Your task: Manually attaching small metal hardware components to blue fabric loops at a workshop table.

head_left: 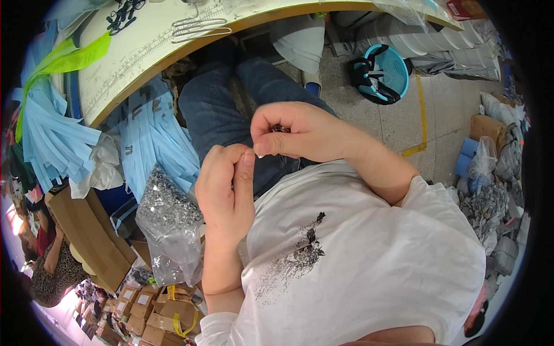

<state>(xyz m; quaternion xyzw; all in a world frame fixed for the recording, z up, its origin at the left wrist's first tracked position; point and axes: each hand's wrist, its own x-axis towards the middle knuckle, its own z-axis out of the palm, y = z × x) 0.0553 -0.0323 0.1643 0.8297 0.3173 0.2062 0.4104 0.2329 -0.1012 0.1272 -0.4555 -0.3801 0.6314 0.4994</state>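
Note:
My left hand (pixel 225 193) and my right hand (pixel 303 134) meet above my lap, fingertips almost touching. Thumb and forefinger of the left are pinched together; what they hold, if anything, is too small to name. A tiny whitish bit (pixel 259 155) shows at the right thumb's tip. The right hand's fingers curl around several small dark shiny pieces (pixel 280 128), partly hidden in the palm. Left of my left hand, a clear plastic bag (pixel 167 216) holds a heap of small shiny silvery pieces. Light blue strips (pixel 151 135) with small metal clips hang behind the bag.
A pale worktable (pixel 144 43) curves across the far side, with bent metal wire (pixel 199 29) on it. More blue strips (pixel 55 130) hang at its left. A blue basket (pixel 398 72) stands on the floor. Cardboard boxes (pixel 173 317) lie lower left; a person (pixel 55 259) is beyond.

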